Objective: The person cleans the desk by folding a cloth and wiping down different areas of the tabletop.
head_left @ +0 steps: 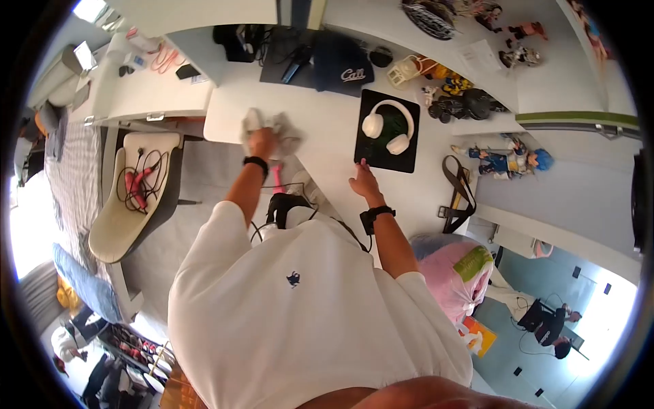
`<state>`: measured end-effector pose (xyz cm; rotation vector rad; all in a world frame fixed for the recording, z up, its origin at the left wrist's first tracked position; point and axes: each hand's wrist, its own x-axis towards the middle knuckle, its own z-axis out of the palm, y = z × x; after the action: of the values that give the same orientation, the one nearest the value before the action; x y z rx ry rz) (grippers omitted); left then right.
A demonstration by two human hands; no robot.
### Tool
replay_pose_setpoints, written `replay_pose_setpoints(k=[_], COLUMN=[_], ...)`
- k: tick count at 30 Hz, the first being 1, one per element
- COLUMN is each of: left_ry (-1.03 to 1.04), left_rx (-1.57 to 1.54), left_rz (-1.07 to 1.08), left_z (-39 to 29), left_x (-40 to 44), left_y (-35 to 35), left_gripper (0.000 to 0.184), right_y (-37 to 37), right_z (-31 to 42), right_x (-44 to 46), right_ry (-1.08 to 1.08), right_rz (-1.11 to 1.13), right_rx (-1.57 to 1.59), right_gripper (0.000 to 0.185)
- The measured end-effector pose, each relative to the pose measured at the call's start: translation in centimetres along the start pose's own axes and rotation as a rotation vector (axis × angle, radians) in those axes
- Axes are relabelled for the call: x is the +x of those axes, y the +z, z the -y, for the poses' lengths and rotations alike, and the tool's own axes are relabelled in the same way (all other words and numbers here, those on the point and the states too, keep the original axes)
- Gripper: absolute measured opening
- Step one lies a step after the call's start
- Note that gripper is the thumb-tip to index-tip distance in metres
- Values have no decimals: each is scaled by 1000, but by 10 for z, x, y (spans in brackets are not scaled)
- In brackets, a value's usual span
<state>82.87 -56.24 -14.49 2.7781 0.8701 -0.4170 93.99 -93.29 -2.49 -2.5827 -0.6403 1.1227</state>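
A rumpled light-grey cloth [287, 136] lies on the white desk [313, 129], near its front edge. My left hand [262, 144] is closed on the cloth, which bunches out on both sides; motion blurs it a little. My right hand [366, 183] is at the near-left corner of a black desk mat [368, 146]. Its forefinger is stretched out with the tip at the mat's edge, and the thumb stands apart. White over-ear headphones [373, 125] rest on the mat.
A dark cap [340, 65] and figurines [456, 85] stand along the desk's back. Right of the mat lies a coiled belt [458, 194], with a pink bag [449, 273] below. Leftward, a chair [109, 232] holds a pink hair dryer [136, 187]. Other people are in the background.
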Motion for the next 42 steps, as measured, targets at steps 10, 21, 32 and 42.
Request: replay_pose_setpoints(k=[10, 21, 32, 42], left_ry=[-247, -501, -118, 349], left_rx=[-362, -222, 53, -291], left_rz=[278, -274, -245, -346], left_z=[-64, 103, 100, -64], left_x=[-50, 1, 5, -65], left_y=[-132, -108, -72, -49], left_gripper=[54, 34, 62, 57], right_y=[14, 12, 23, 29], right_z=[2, -12, -14, -19], right_x=[8, -3, -9, -11], right_ry=[37, -10, -89, -120], right_rz=[-48, -74, -176, -242], right_rx=[-171, -58, 45, 65], right_gripper=[77, 77, 85, 76])
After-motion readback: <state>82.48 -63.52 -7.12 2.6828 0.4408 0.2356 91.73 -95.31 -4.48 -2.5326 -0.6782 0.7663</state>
